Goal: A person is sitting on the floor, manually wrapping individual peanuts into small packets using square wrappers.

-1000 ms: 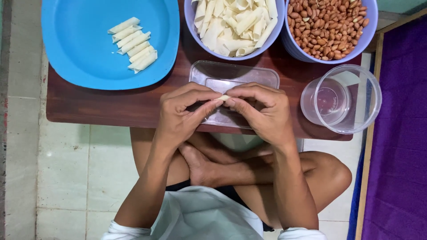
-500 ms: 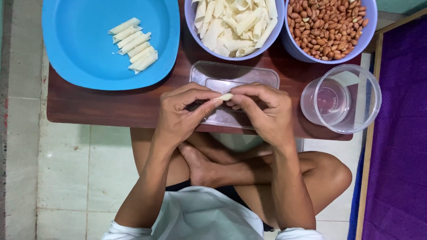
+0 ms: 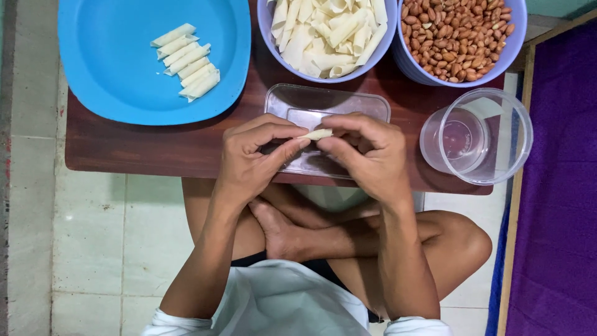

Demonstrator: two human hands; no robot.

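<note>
Barely shifted since a moment ago, left hand [image 3: 258, 158] and right hand [image 3: 367, 155] both pinch one small pale pastry roll [image 3: 316, 134] over the clear plastic tray [image 3: 326, 106]; six finished rolls [image 3: 185, 61] on the blue plate [image 3: 112, 74], a full bowl of wrappers [image 3: 326, 28] left.

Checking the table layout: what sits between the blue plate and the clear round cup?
Head view: a clear rectangular tray, with both hands pinching a pale roll above it.
</note>
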